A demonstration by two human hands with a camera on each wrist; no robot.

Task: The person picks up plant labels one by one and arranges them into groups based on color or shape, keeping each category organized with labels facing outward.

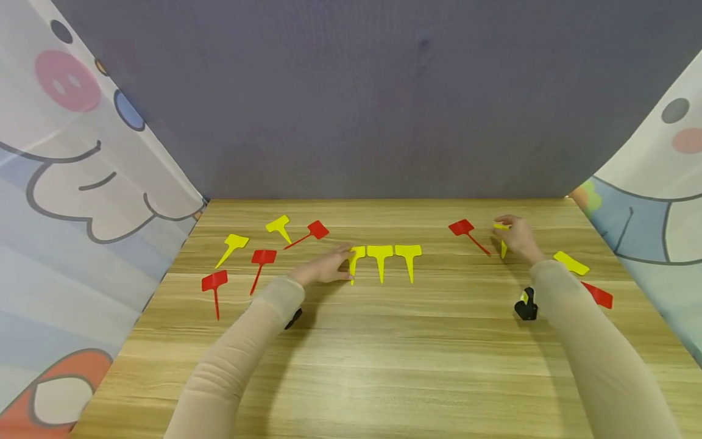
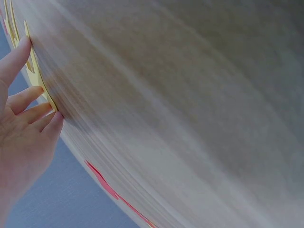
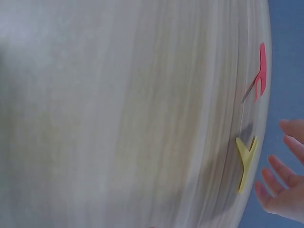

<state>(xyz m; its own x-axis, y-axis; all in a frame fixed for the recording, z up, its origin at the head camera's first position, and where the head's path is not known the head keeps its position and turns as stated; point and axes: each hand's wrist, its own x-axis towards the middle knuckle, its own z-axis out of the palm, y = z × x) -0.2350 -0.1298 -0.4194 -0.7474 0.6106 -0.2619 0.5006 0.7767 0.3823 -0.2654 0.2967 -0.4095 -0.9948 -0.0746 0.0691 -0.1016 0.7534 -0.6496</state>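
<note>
Three yellow T-shaped plant labels lie in a row at mid-table. My left hand (image 1: 325, 268) holds the leftmost yellow label (image 1: 359, 252), thumb near its stem tip and fingers along its head, as the left wrist view also shows. Beside it lie the middle label (image 1: 381, 251) and the right-hand one (image 1: 408, 251). At the right, my right hand (image 1: 521, 239) hovers by another yellow label (image 1: 504, 250), partly covering it in the head view. The right wrist view shows that label (image 3: 244, 161) on the table, apart from my loosely bent fingers.
At left lie yellow labels (image 1: 236, 241) and red labels (image 1: 264, 256) in several directions. A red label (image 1: 462, 228) lies left of my right hand; a yellow one (image 1: 571, 263) and a red one (image 1: 600, 296) lie near my right sleeve. A grey panel (image 1: 384, 122) rises behind the table.
</note>
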